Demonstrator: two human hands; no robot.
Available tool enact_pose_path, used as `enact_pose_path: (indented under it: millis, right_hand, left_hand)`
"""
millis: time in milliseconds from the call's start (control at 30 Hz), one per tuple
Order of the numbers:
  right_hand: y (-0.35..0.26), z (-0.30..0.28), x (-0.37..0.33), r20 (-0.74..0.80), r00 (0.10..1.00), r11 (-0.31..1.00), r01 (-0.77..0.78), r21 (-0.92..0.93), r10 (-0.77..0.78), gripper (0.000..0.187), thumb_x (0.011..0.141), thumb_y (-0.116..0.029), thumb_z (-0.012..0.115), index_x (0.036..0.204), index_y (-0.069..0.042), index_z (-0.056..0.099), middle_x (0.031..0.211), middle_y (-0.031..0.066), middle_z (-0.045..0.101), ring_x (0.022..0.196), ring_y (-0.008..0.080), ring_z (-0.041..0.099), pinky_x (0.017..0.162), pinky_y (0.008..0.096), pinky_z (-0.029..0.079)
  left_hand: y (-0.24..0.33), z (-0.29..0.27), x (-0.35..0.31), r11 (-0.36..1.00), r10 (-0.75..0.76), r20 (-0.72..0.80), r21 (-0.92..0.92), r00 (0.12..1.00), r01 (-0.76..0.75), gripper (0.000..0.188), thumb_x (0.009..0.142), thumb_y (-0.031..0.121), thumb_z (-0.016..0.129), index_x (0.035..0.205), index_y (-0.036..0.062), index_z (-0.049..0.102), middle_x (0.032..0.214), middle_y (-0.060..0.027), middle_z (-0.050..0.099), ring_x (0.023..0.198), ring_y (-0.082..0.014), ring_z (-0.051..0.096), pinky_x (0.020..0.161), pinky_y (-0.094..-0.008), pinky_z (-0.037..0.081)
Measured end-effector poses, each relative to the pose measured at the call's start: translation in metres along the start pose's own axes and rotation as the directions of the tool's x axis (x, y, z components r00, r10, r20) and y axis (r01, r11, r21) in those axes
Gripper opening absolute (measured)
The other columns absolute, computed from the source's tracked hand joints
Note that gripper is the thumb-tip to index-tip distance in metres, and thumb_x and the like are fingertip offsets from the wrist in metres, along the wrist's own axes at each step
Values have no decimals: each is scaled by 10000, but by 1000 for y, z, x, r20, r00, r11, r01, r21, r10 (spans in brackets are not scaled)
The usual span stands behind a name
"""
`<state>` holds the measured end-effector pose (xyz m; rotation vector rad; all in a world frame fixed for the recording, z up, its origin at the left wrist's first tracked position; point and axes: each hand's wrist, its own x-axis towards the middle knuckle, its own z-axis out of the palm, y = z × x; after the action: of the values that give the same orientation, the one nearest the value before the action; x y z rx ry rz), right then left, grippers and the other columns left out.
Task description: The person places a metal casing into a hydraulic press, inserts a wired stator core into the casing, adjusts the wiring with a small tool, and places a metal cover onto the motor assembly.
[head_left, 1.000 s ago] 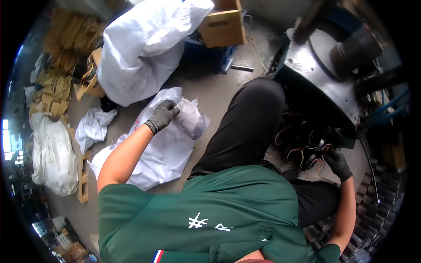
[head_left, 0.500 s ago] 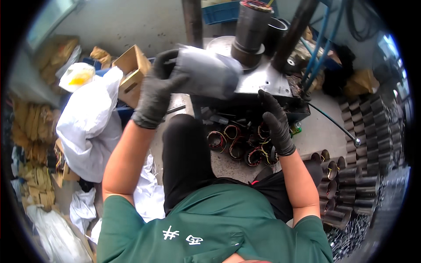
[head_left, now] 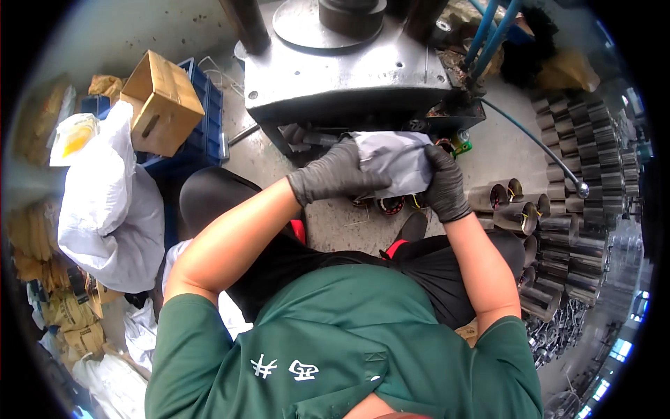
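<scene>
Both of my gloved hands hold a crumpled white-grey wrapped bundle (head_left: 396, 162) in front of the metal press table. My left hand (head_left: 336, 173) grips its left side, fingers closed along the near edge. On the opposite side, my right hand (head_left: 448, 187) is closed around the right end. Whatever the wrapping contains is hidden. Behind the bundle stands the press table (head_left: 335, 82), with a round plate (head_left: 293, 31) and a dark cylindrical part (head_left: 352, 19) on top. Wound rings with coloured wires (head_left: 391, 204) lie on the floor below, mostly covered by the bundle and hands.
Dark metal tubes (head_left: 558, 230) are stacked at the right, some with wired windings inside. A ball-ended lever (head_left: 582, 189) sticks out from the press. To the left are a cardboard box (head_left: 164, 105), a blue crate (head_left: 208, 115) and a white sack (head_left: 101, 209). A green can (head_left: 461, 142) stands under the table.
My left hand has brought the bundle down and nearer, away from above the table's left side. My right hand, empty and open before, now grips its right end. The view has tilted down.
</scene>
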<state>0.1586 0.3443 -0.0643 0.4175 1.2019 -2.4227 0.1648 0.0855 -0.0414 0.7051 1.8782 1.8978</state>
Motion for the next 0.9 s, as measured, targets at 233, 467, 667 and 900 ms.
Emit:
enact_pose_path:
  millis: [233,467,667,900]
  right_hand:
    - [9,-13,11,-83,996,999,-43,6,43,388,956,-231,668,1271,-7,635,1228,147,695,1138,296,663,1039,452,526]
    - [22,1,28,-94,964,947,-263,-185,249,309,925,-153,701,1212,-51,649,1118,117,696,980,283,692,896,467,604]
    - [119,-21,63,477,879,-177,466,-867,-24,438,826,-264,737,1170,-3,667,987,213,725,904,339,701,893,400,551]
    - [187,21,42,540,596,-416,803,-428,595,305,783,-132,692,1079,-142,763,1065,126,740,1015,367,685,1031,461,469]
  left_hand:
    - [28,-12,-5,683,-580,262,673,772,285,510,758,361,818,1024,-58,701,890,-261,698,842,-345,694,833,-415,562]
    - [-28,-50,-35,385,-514,-278,771,812,508,341,708,258,793,961,32,756,882,-208,733,882,-381,718,812,-457,567]
    - [-51,-84,-58,456,-216,-582,651,784,608,231,827,201,675,976,32,726,933,-227,726,937,-405,699,867,-454,565]
    - [-34,-94,-81,426,-263,-601,630,755,649,550,807,375,753,1210,16,648,1121,-244,684,1068,-403,667,945,-477,540]
